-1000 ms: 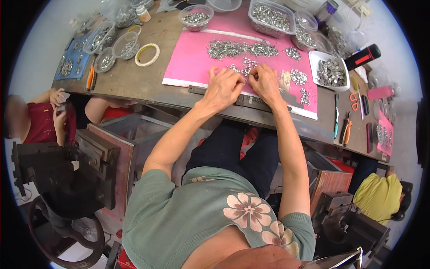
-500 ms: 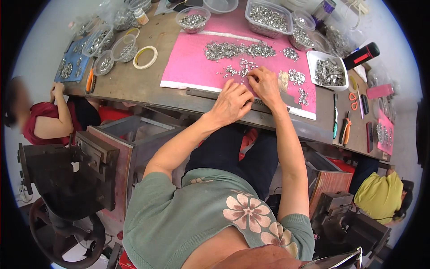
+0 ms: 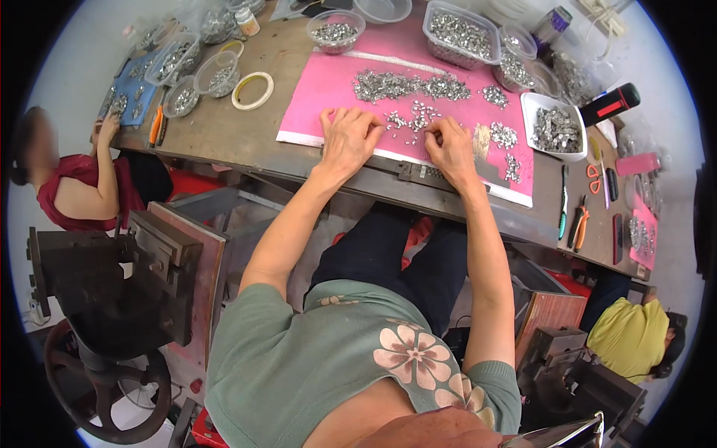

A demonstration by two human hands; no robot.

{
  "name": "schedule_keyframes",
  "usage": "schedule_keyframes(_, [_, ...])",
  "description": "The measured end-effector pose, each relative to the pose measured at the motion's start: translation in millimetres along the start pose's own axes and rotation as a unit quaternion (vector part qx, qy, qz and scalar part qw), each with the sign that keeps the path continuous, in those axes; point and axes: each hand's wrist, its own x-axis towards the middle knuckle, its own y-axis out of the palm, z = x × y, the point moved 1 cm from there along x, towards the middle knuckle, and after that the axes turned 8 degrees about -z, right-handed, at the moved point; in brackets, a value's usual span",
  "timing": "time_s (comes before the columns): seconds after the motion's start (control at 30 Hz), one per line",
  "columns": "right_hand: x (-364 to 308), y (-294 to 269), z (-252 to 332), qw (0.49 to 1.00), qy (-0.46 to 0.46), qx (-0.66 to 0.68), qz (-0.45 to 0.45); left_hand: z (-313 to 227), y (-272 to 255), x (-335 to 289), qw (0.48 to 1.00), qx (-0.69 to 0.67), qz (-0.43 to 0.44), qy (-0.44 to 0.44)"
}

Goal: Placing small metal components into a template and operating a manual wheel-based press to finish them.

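Note:
My left hand [image 3: 349, 142] rests palm down over the front of the pink mat [image 3: 314, 104], fingers bent but apart, with nothing seen in them. To its right, my right hand [image 3: 451, 153] has thumb and forefinger pinched together beside loose small metal parts [image 3: 415, 118]; whatever lies between the fingertips is too small to make out. Below and between the hands, a dark metal bar-like fixture [image 3: 420, 172] lies along the table's front edge, holding several small pieces. Farther back spreads a long heap of grey metal parts [image 3: 409, 86].
Tubs of metal parts [image 3: 463, 37] line the back. At right stand a white tray [image 3: 553, 127], a black-and-red cylinder [image 3: 611, 104] and pliers [image 3: 577, 224]. A tape roll [image 3: 253, 90] lies left. Co-workers sit on both sides, one in a red top [image 3: 82, 190], one in yellow [image 3: 629, 340].
My left hand has moved left, away from my right hand, uncovering more of the mat. My right hand has drawn slightly nearer me. The co-worker at left has reached onto the blue mat.

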Motion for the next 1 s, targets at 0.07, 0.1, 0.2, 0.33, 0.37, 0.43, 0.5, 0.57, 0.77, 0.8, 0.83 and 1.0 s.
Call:
schedule_keyframes(0.07, [-4,-9,3,1.0,0.012,0.024,0.001,0,3,0,1.0,-0.006,0.007,0.002])
schedule_keyframes(0.1, [-7,-15,6,0.999,0.023,0.049,0.001,1,5,0,1.0,0.002,0.002,0.009])
schedule_keyframes(0.2, [-24,-35,15,0.996,0.032,0.076,0.029,3,10,0,1.0,0.01,0.002,0.016])
schedule_keyframes(0.33, [-47,-48,23,0.997,0.006,0.077,0.026,2,14,0,1.0,0.01,0.002,0.021])
schedule_keyframes(0.37, [-48,-49,25,0.998,-0.005,0.064,0.027,2,15,0,1.0,0.01,0.003,0.021])
schedule_keyframes(0.43, [-49,-48,28,0.998,-0.024,0.051,0.025,3,15,-1,1.0,0.01,-0.009,0.02])
schedule_keyframes(0.5, [-50,-48,28,0.998,-0.044,0.038,0.021,1,14,-1,1.0,0.01,-0.004,0.021])
schedule_keyframes(0.57, [-51,-48,28,0.997,-0.068,0.017,0.029,2,13,0,1.0,0.011,-0.001,0.02])
schedule_keyframes(0.77, [-49,-52,29,0.996,-0.079,0.038,0.026,4,9,3,1.0,0.004,0.015,0.02])
schedule_keyframes(0.8, [-47,-51,30,0.996,-0.08,0.039,0.027,4,8,3,0.999,0.017,0.023,0.019])
schedule_keyframes(0.83, [-43,-50,31,0.997,-0.066,0.043,0.027,5,7,3,0.999,0.03,0.032,0.017])
schedule_keyframes(1.0, [-17,-19,22,0.998,-0.041,0.031,0.027,6,7,2,0.999,0.04,0.026,0.021])
